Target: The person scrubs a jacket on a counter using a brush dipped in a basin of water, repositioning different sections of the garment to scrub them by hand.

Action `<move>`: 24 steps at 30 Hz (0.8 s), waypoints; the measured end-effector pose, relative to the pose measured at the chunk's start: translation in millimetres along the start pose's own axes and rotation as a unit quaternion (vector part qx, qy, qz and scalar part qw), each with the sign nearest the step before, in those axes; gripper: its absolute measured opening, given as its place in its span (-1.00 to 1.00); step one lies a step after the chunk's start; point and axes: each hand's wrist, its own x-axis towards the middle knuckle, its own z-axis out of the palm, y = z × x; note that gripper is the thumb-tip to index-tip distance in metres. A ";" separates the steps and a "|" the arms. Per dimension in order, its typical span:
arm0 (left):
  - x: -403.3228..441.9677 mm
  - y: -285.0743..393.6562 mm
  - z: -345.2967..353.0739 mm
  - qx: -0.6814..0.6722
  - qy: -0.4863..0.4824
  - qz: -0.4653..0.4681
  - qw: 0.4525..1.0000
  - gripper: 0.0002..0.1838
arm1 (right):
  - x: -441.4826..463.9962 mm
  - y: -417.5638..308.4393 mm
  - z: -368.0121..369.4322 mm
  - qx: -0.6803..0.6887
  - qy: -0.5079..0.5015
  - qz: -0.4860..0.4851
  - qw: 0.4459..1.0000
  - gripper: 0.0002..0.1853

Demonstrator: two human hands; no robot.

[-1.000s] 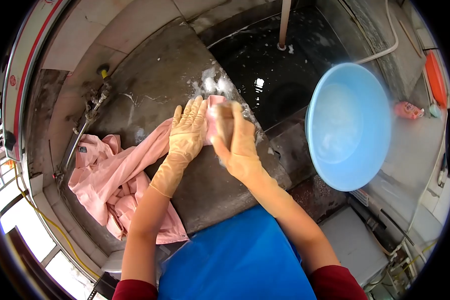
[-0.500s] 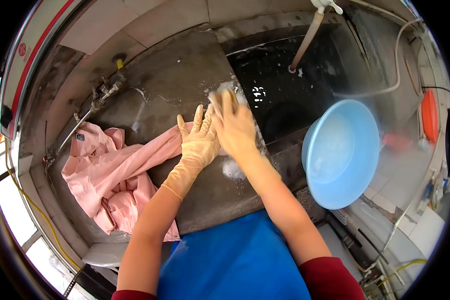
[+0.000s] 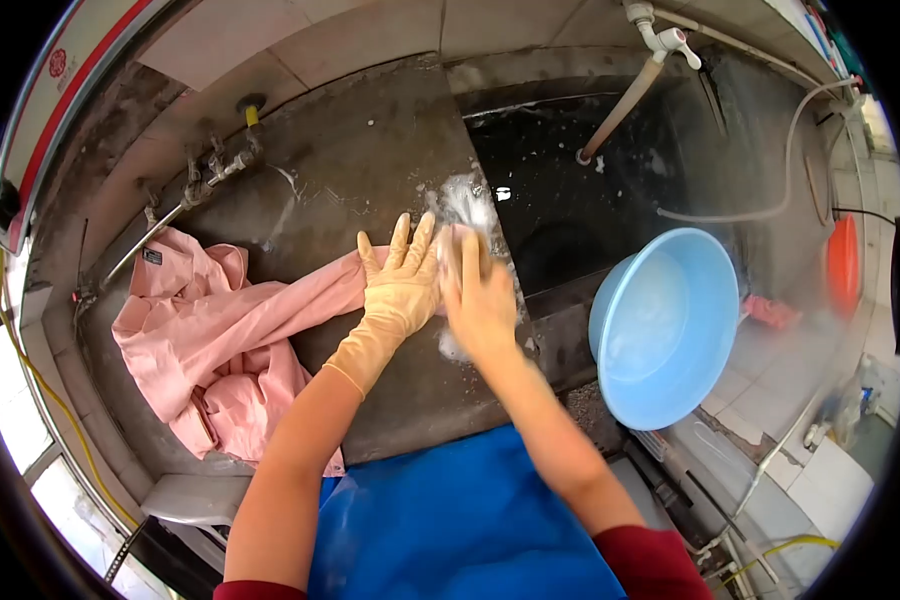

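A wet pink long-sleeved garment (image 3: 210, 335) lies bunched on the dark stone slab (image 3: 350, 140), one sleeve stretched to the right. My left hand (image 3: 400, 287), in a pale yellow rubber glove, presses flat on that sleeve with its fingers spread. Just beside it, my right hand (image 3: 482, 310), without a glove, is closed around a scrubbing brush (image 3: 452, 250), partly hidden and blurred. The brush is over the sleeve's end, which the hands largely cover. White suds (image 3: 467, 200) lie around the brush near the slab's right edge.
Right of the slab is a dark water-filled basin (image 3: 560, 200) with an upright pipe and a white tap (image 3: 670, 42). A light blue plastic tub (image 3: 665, 330) stands nearer me at the right. Metal pipework (image 3: 195, 190) runs along the left wall.
My right hand has moved the brush down and slightly right, and more suds show above it. My left hand stays on the sleeve. The camera view has shifted slightly.
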 end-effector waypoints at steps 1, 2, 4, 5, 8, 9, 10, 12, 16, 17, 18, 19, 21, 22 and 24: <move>0.7 1.3 -2.6 -0.002 -0.018 -0.005 1.000 -0.24 | 34.1 -2.1 10.2 -0.053 0.033 0.043 0.997 -0.24; 0.2 2.6 -1.5 -0.003 -0.018 -0.009 1.000 -0.24 | 60.8 -8.0 2.7 -0.037 0.044 0.045 0.997 -0.26; 0.4 3.4 -1.5 0.024 -0.014 -0.017 0.999 -0.24 | 54.3 -14.9 -2.5 -0.048 0.014 0.060 0.997 -0.27; -1.7 4.5 -2.5 0.022 -0.012 -0.015 1.000 -0.24 | 28.0 -4.3 6.3 -0.041 0.034 0.010 0.999 -0.25; -2.0 5.1 -10.8 -0.035 0.013 -0.009 0.999 -0.31 | -42.2 -1.8 0.3 0.019 0.020 -0.028 0.999 -0.23; -2.2 5.3 -10.9 -0.033 0.003 -0.011 0.999 -0.30 | -42.2 -7.3 -3.3 0.014 0.008 0.005 1.000 -0.22; -2.2 4.3 -10.7 -0.028 -0.007 -0.010 1.000 -0.29 | -5.8 -12.6 -4.7 -0.033 -0.022 0.054 0.998 -0.22; 1.8 7.3 -6.0 -0.005 -0.025 -0.030 0.999 -0.23 | 56.7 -13.6 -5.8 -0.023 0.013 0.111 0.993 -0.25; -2.7 8.7 -16.2 0.004 -0.025 -0.018 1.000 -0.32 | -42.3 -12.1 13.2 -0.018 0.073 0.015 0.997 -0.22; -4.5 8.1 -16.2 -0.022 -0.010 -0.015 1.000 -0.33 | -78.7 -19.2 10.4 -0.030 0.014 0.048 0.998 -0.21; -3.6 6.7 -12.7 -0.022 -0.012 -0.017 1.000 -0.33 | -65.9 -19.9 6.5 -0.029 0.012 0.048 0.998 -0.21; -2.3 4.9 -6.1 -0.027 -0.009 -0.019 0.999 -0.32 | -37.9 -19.1 3.0 -0.018 0.000 0.063 0.998 -0.20; 2.9 4.2 -0.5 -0.030 0.000 -0.018 0.999 -0.31 | 32.7 2.6 14.5 -0.157 0.090 -0.032 0.983 -0.19; 1.8 5.6 1.1 -0.003 -0.004 -0.024 1.000 -0.31 | 63.0 -16.3 -9.7 0.007 0.000 0.141 0.990 -0.24; 0.8 3.3 -0.1 0.031 -0.007 -0.019 0.999 -0.30 | 26.1 -11.0 8.5 0.018 0.120 0.017 0.992 -0.24</move>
